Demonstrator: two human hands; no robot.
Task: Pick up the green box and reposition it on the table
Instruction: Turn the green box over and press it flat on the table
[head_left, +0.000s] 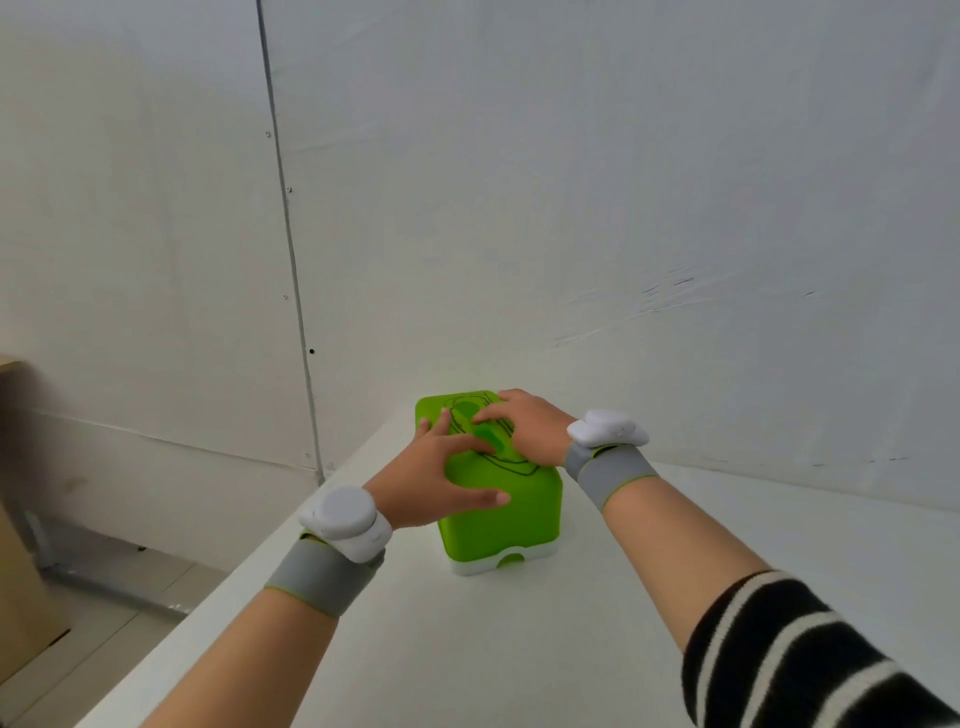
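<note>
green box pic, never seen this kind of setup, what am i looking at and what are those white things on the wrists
There is no robot here. A person wears a camera on the head, so this single picture looks forward and down along their own arms. The green box, with a white base, stands on a white table near its left edge. The left hand lies spread on the box's top and left side; the right hand rests on its far top. Both touch it, but it does not look lifted. Each wrist carries a grey band with a white device, probably a motion tracker.

White panelled walls (571, 182) meet at a metal seam strip (291, 260); a cardboard box (21, 519) stands on the grey floor (119, 613) at left.
</note>
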